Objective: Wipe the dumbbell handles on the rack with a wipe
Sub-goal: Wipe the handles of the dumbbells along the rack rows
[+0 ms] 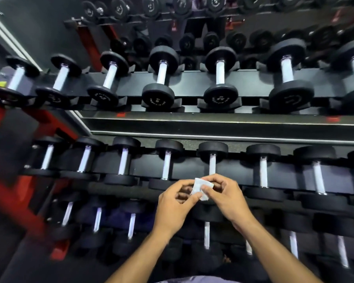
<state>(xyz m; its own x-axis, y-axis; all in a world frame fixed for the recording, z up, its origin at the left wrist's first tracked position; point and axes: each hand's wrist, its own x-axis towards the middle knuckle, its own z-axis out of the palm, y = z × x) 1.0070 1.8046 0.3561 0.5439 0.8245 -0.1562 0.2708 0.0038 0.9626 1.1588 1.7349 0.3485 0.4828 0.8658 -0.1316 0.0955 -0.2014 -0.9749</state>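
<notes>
Room dim overall; black weights and dark floor swallow most light. Light falls from above: the metal handles on the top shelf [161,72] glare near white with a faint violet tint, detail washed out. Lower shelf [131,225] sits in heavy shadow, weights there merging into black. Both hands, left hand [175,203] and right hand [223,198], evenly lit, edges slightly soft; the wipe [200,187] is bright, nearly blown out. Wide-angle bending strong at the edges: shelves bow, red frame [18,199] leans. Corners smeared, bottom right blurriest.
</notes>
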